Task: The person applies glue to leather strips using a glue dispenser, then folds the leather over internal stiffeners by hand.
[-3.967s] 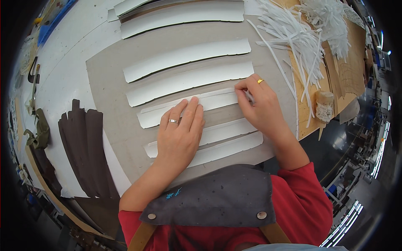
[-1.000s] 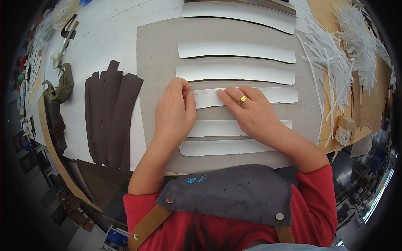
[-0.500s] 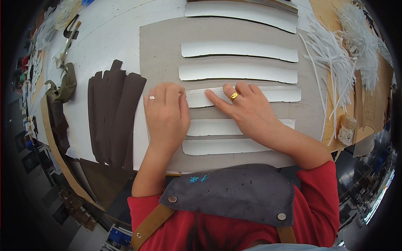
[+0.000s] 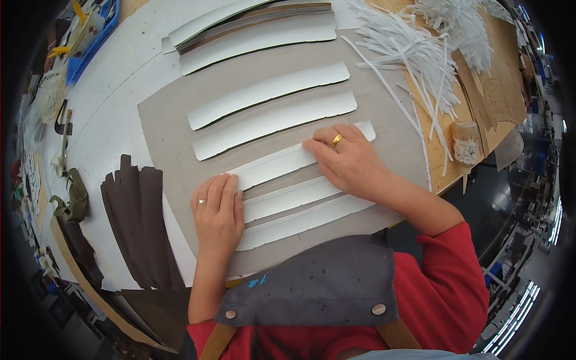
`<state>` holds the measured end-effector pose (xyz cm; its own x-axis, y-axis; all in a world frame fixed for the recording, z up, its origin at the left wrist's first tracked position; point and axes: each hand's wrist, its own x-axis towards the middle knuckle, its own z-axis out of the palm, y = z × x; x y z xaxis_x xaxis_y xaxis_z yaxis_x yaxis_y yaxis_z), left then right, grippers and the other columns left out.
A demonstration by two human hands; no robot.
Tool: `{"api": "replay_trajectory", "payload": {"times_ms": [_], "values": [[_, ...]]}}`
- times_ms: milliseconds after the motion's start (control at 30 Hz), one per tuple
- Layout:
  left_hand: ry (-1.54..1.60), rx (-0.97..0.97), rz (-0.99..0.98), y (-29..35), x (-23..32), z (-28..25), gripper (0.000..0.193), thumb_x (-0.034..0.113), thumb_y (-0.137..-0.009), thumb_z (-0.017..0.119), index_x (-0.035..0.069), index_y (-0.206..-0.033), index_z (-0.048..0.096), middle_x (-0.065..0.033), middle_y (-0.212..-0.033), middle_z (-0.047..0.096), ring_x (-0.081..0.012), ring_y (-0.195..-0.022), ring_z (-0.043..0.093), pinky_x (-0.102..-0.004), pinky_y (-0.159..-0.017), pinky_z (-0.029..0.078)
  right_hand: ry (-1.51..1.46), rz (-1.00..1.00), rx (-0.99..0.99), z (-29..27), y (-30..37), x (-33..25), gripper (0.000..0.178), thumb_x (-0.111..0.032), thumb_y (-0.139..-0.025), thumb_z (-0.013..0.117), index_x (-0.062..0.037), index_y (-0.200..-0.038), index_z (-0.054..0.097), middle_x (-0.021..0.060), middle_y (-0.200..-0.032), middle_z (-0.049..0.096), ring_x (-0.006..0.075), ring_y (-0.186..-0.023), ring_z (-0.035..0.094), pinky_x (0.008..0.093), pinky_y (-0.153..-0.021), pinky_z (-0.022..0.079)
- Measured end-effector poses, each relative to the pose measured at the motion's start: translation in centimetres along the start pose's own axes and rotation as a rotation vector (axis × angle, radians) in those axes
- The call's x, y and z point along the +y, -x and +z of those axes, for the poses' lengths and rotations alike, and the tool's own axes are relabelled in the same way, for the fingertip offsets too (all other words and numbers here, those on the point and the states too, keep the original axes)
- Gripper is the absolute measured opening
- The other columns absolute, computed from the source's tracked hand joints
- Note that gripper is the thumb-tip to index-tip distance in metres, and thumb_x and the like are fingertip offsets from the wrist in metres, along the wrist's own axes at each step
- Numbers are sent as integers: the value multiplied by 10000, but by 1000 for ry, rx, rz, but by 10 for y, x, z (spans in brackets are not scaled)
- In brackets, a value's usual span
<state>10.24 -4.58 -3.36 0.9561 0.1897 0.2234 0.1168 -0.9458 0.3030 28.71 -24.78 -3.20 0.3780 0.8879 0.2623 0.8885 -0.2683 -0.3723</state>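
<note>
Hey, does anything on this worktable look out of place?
Yes: the clear, white-smeared bottle at right appears to lie sideways, its pointed nozzle jutting past the edge of the yellowish wooden board, where drips might fall.

Over here, dark floor (image 4: 480,201) shows beyond the right side of the white surface (image 4: 117,126), which a tan wooden top (image 4: 438,175) adjoins. Farther right of that surface, bright strip lights (image 4: 513,318) glow in rows; dim clutter crowds past its left.
</note>
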Motion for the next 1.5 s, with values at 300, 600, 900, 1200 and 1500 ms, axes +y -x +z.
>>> {"api": "replay_trajectory", "payload": {"times_ms": [300,600,900,1200,1500], "values": [[63,-20,2,-3,2,-16,262,49,-829,616,20,-1089,601,-156,-1242,533,-301,-1080,528,-432,-946,378,258,464,258,-46,-2,89,168,-156,-860,621,-32,-971,593,136,-907,603,327,-825,613,403,-720,490],[30,-97,135,-48,4,22,419,121,-897,555,12,-1299,510,-122,-1395,474,-289,-1299,438,-442,-1087,315,31,623,125,-54,0,97,163,-128,-863,616,-24,-988,625,93,-827,626,231,-693,582,341,-666,479],[48,-129,112,-26,15,10,411,116,-894,547,-19,-1280,516,-144,-1349,504,-306,-1258,462,-445,-1055,351,-1050,658,220,-89,-16,54,184,-88,-898,612,18,-1046,641,29,-901,620,80,-687,549,249,-638,481],[698,-54,-108,-47,18,-23,269,106,-918,547,5,-1167,567,-154,-1123,604,-315,-1030,567,-392,-902,426,-1331,540,-35,-26,-31,-7,121,-37,-907,601,4,-1007,548,86,-932,601,149,-870,649,283,-791,539],[675,-146,-207,-61,8,-17,94,50,-885,571,17,-955,624,-107,-804,562,-272,-708,554,-365,-643,439,-1205,620,85,-3,-28,-26,93,-31,-910,584,6,-986,546,86,-944,594,152,-871,643,288,-765,525]]}}
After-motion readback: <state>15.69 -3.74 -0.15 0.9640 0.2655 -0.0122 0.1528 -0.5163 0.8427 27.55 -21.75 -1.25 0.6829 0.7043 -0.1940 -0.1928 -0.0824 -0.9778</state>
